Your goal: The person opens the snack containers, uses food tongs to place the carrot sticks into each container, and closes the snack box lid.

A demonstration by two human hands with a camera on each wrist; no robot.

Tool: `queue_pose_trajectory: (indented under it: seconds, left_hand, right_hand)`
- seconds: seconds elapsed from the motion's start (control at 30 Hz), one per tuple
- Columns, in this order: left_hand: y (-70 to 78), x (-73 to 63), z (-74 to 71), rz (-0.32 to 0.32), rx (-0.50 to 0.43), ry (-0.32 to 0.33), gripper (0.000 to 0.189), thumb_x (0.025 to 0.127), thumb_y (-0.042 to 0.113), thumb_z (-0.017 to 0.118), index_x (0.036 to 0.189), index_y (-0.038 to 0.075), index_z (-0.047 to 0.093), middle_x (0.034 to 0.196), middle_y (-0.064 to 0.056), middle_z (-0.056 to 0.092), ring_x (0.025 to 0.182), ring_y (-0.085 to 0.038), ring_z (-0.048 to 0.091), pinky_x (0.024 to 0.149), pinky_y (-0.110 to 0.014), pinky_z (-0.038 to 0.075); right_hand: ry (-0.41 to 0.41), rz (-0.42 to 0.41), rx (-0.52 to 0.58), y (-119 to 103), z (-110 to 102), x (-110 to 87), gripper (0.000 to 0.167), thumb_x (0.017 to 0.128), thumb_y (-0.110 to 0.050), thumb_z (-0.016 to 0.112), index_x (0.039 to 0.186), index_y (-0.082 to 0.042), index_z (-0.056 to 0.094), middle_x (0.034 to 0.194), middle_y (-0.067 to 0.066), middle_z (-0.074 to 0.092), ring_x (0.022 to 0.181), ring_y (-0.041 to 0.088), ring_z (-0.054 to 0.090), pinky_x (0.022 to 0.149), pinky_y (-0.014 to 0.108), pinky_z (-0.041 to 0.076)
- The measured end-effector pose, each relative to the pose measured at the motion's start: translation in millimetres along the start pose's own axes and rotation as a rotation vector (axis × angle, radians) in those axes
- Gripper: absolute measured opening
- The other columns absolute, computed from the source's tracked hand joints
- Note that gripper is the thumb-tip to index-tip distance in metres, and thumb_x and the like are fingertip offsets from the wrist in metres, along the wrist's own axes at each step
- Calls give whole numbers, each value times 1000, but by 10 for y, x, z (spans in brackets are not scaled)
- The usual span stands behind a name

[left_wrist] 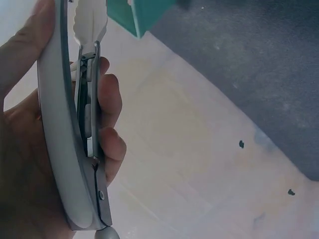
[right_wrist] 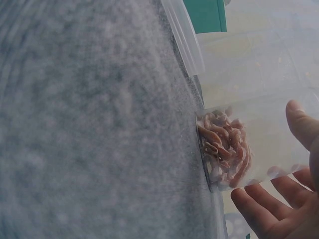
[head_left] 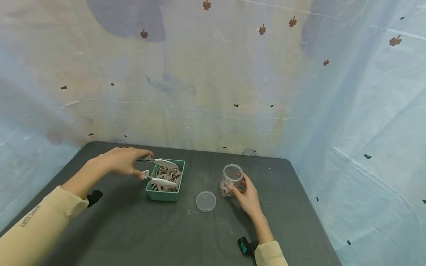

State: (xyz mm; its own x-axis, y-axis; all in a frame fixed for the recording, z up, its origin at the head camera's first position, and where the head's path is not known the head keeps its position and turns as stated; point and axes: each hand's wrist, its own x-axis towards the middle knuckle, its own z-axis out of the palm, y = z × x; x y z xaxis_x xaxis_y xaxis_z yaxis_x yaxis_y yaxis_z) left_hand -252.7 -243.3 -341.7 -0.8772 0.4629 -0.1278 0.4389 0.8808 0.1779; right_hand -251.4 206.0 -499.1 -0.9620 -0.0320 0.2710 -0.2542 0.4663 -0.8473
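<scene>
My left hand (head_left: 121, 161) grips a pair of tongs with white scalloped tips (head_left: 164, 183). The tips are spread apart over a green rectangular container (head_left: 162, 197) full of brownish dried strips (head_left: 168, 173). In the left wrist view, thumb and fingers lie on either side of the tongs' grey handle (left_wrist: 54, 124). Standing on the table, a clear open-topped jar (head_left: 225, 179) is held by my right hand (head_left: 249, 199), thumb on one side and fingers on the other. Similar strips (right_wrist: 227, 147) cover the jar's bottom in the right wrist view.
A round clear lid (head_left: 206, 201) lies flat on the dark table (head_left: 186, 236), between the container and the jar. Behind the table and along its right side hang patterned plastic sheets (head_left: 199, 85). Black straps (head_left: 247, 246) are on both wrists.
</scene>
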Motion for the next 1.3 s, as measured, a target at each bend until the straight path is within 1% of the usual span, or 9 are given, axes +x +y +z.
queue_pose_trajectory:
  seconds: [0.1, 0.23, 0.47, 0.63, 0.77, 0.87, 0.97, 1.13, 1.3]
  left_hand:
    - [3, 33, 13, 9, -8, -34, 85, 82, 53, 86, 151, 16, 52, 144, -13, 60, 116, -36, 66, 84, -57, 55]
    - [35, 85, 23, 17, 2, -62, 88, 81, 53, 87, 152, 15, 51, 145, -13, 59, 117, -35, 66, 83, -55, 55]
    - [128, 173, 41, 63, 69, -89, 94, 81, 48, 89, 155, 7, 47, 148, -18, 56, 124, -39, 62, 87, -57, 55]
    - [123, 242, 83, 73, 114, -98, 96, 80, 44, 91, 156, 6, 46, 149, -20, 55, 124, -40, 61, 88, -58, 55]
    - [95, 273, 131, 77, 112, -102, 94, 81, 40, 91, 156, 5, 46, 150, -21, 54, 125, -41, 61, 91, -60, 53]
    - [78, 253, 165, 82, 86, -98, 90, 83, 37, 90, 155, 5, 47, 150, -21, 54, 125, -41, 61, 92, -61, 53]
    - [76, 216, 197, 97, 68, -77, 85, 84, 34, 89, 153, 6, 49, 150, -20, 55, 126, -41, 61, 93, -60, 53]
    - [93, 150, 225, 122, 69, -37, 76, 86, 31, 88, 149, 8, 53, 147, -18, 57, 126, -41, 61, 97, -62, 51]
    - [124, 83, 249, 124, 63, -19, 71, 87, 32, 87, 147, 10, 55, 146, -17, 58, 124, -39, 63, 102, -65, 46]
  right_hand:
    - [-1, -1, 11, 6, -6, 3, 74, 94, -25, 81, 156, -10, 44, 155, 18, 47, 137, 42, 53, 102, 51, 53]
    - [-3, -5, 21, 18, 0, 4, 74, 94, -25, 81, 156, -9, 44, 155, 18, 47, 137, 42, 52, 102, 51, 53]
    - [-6, 6, 23, -10, 23, 7, 74, 94, -24, 81, 156, -7, 43, 155, 17, 46, 137, 42, 52, 102, 51, 53]
    - [-5, 7, 18, -10, 23, 4, 74, 94, -25, 81, 156, -8, 44, 156, 18, 46, 137, 42, 52, 102, 51, 53]
    - [1, -4, 17, -2, 11, 3, 73, 94, -25, 81, 155, -8, 44, 154, 18, 48, 136, 42, 53, 102, 52, 53]
    - [-1, -7, 9, 6, 5, 5, 73, 94, -26, 81, 155, -9, 44, 154, 17, 48, 136, 42, 54, 102, 52, 53]
    - [-3, -5, 7, 7, 0, 7, 73, 94, -26, 81, 155, -11, 44, 154, 17, 48, 136, 42, 53, 102, 52, 53]
    - [-5, -6, -1, -2, -7, 9, 73, 94, -27, 80, 156, -11, 44, 155, 17, 48, 136, 42, 54, 102, 51, 53]
    - [-1, -7, 1, -8, -6, 3, 73, 94, -23, 81, 155, -9, 44, 154, 18, 49, 135, 42, 54, 101, 50, 54]
